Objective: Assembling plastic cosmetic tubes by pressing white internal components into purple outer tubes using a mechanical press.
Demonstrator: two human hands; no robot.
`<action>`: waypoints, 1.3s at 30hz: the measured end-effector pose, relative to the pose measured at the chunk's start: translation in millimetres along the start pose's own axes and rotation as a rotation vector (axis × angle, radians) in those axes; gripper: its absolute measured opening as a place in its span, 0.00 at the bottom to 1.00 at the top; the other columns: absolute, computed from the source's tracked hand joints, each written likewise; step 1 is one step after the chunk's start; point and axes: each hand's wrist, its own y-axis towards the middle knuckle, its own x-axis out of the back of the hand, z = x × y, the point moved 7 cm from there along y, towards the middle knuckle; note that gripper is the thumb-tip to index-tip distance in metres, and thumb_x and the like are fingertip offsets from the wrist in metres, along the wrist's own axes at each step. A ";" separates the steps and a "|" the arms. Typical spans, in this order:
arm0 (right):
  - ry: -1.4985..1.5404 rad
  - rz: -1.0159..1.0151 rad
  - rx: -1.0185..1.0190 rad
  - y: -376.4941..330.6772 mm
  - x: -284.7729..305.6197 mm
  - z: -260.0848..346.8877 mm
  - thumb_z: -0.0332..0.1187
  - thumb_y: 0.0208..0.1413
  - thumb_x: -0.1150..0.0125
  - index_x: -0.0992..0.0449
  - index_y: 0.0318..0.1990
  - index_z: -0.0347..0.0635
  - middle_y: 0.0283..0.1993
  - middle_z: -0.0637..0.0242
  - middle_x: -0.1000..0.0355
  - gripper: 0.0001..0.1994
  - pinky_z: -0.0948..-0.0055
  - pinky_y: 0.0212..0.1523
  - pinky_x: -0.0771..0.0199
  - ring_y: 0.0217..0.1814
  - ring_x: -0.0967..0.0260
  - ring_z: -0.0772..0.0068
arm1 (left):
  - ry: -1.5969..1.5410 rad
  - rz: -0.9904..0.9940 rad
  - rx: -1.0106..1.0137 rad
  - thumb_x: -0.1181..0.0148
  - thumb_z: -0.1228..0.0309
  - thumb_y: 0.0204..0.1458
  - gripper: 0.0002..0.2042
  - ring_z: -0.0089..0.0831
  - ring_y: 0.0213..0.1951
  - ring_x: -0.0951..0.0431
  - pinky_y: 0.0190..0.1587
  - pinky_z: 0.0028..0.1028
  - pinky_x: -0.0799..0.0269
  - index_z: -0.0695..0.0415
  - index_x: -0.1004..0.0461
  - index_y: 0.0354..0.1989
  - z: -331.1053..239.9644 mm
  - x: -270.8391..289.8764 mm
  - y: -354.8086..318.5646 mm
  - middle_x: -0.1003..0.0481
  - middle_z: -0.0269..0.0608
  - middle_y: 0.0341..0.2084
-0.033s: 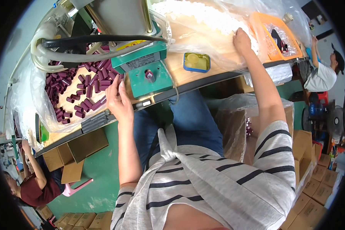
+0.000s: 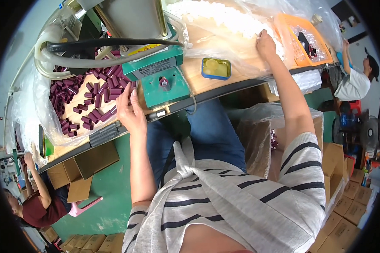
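My left hand (image 2: pixel 131 110) is at the table's front edge, just left of the press's green base plate (image 2: pixel 156 101). Its thumb and fingers close around a short maroon tube (image 2: pixel 134 84), mostly hidden by the fingertips. Many more maroon tubes (image 2: pixel 98 100) are heaped to its left. On the base plate, a single tube (image 2: pixel 164 84) stands upright in the middle, below the press head. My right hand (image 2: pixel 266 45) reaches to the far right, fingertips together at the edge of a pile of small white pieces (image 2: pixel 223 17). Whatever they pinch is too small to make out.
A blue-rimmed tin (image 2: pixel 216 68) with yellowish contents lies between the press (image 2: pixel 154 59) and the white pile. An orange basket (image 2: pixel 297 31) stands at the far right. Below the table is a plastic-lined box (image 2: pixel 257 143). Two other people sit at the sides.
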 end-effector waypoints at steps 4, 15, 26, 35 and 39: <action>0.252 -0.109 0.041 -25.3 29.2 36.2 0.31 0.62 0.40 0.25 0.57 0.41 0.38 0.53 0.20 0.16 0.60 0.49 0.22 0.44 0.21 0.53 | -0.012 0.004 0.018 0.41 0.72 0.65 0.12 0.42 0.40 0.23 0.46 0.36 0.27 0.64 0.19 0.52 2.0 0.9 -0.6 0.19 0.48 0.38; 0.815 0.138 0.423 -172.5 67.9 184.2 0.23 0.59 0.34 0.21 0.48 0.38 0.39 0.60 0.22 0.10 0.71 0.43 0.23 0.40 0.24 0.65 | -0.017 0.013 0.005 0.41 0.73 0.65 0.12 0.42 0.39 0.23 0.46 0.37 0.27 0.64 0.20 0.53 2.7 0.5 -1.6 0.20 0.48 0.37; 0.562 0.059 0.667 -172.3 52.4 202.5 0.23 0.54 0.33 0.20 0.44 0.41 0.44 0.59 0.22 0.10 0.64 0.49 0.24 0.47 0.24 0.53 | -0.027 -0.008 -0.025 0.41 0.72 0.65 0.12 0.44 0.40 0.23 0.47 0.38 0.27 0.65 0.20 0.52 2.9 2.6 -2.6 0.20 0.49 0.37; 0.992 0.086 0.423 -188.7 93.0 247.9 0.23 0.54 0.30 0.19 0.45 0.39 0.39 0.64 0.22 0.11 0.71 0.45 0.24 0.39 0.25 0.68 | -0.015 -0.004 -0.044 0.41 0.72 0.65 0.12 0.46 0.39 0.23 0.49 0.40 0.28 0.65 0.20 0.51 1.4 3.3 -2.4 0.21 0.50 0.35; 1.153 0.176 0.412 -199.9 88.6 278.9 0.28 0.53 0.26 0.19 0.43 0.35 0.34 0.65 0.24 0.12 0.75 0.42 0.26 0.36 0.27 0.73 | -0.018 -0.004 -0.013 0.41 0.73 0.64 0.12 0.46 0.38 0.23 0.50 0.41 0.28 0.65 0.20 0.51 3.2 4.0 -3.1 0.20 0.50 0.34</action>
